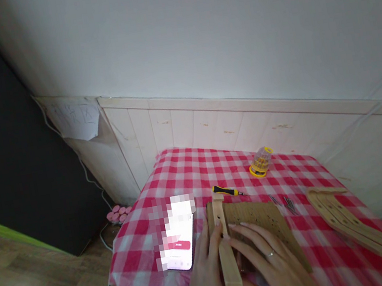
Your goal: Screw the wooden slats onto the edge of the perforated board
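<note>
A pale wooden piece with small holes along it stands lengthwise in front of me, over a flat brown board marked with dark holes. My left hand grips its left side, fingertips close to one of the holes. From the right, my right hand, with a ring on one finger, curls against the same piece; its index fingertip touches the wood near a hole. Whatever lies under the right palm is hidden. Just beyond the piece's far end is a yellow-and-black screwdriver.
A lit phone lies left of my hands. On the red-and-white checked tablecloth stand a clear, yellow-based bit case, and several thin metal screws or bits. Several curved wooden pieces lie right. A panelled wall borders the back.
</note>
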Tool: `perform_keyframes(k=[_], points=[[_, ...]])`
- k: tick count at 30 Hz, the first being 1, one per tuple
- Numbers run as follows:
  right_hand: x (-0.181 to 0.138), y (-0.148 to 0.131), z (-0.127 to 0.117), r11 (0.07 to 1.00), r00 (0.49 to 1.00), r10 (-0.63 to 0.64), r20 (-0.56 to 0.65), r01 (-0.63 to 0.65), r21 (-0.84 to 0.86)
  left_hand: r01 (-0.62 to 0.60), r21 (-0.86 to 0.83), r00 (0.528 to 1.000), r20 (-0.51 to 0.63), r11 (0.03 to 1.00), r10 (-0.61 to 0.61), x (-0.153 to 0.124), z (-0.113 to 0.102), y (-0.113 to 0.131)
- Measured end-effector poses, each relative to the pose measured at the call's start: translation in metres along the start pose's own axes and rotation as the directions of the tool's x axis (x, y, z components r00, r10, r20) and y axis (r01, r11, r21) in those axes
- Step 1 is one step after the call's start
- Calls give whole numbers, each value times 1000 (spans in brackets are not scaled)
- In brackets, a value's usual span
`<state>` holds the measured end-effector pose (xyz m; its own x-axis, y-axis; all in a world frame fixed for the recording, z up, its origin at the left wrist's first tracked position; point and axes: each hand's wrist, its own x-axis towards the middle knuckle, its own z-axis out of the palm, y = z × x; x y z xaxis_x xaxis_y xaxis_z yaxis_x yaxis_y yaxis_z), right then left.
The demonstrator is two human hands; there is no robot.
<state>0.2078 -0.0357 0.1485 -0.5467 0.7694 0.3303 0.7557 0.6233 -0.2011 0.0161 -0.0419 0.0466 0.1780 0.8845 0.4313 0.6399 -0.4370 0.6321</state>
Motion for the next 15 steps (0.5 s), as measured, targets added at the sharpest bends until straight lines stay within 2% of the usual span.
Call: perform_keyframes(k=[2,4,6,8,10,12,15], points=[[-4,17,-16,999,1000,29,12,-30,30,29,-7,1000,10,1000,-29,2,-2,3],[-7,46,-33,999,997,30,66,-33,36,63,-18,998,10,998,-63,3,-4,6],[-7,84,-47,981,981,194,23,-193,-25,103,-35,995,4,994,-103,3,-3,7],[-4,121,-53,917,926,377,13,-371,-144,122,-38,992,20,992,-121,1,-1,5],[1,148,-54,849,858,509,69,-488,-201,116,-28,992,54,993,-114,0,0,2],[9,160,-50,817,820,559,120,-520,-251,100,-20,992,74,995,-98,-1,0,-1],[23,158,-41,798,812,563,155,-485,-358,99,-8,993,63,995,-98,-1,-2,-2]])
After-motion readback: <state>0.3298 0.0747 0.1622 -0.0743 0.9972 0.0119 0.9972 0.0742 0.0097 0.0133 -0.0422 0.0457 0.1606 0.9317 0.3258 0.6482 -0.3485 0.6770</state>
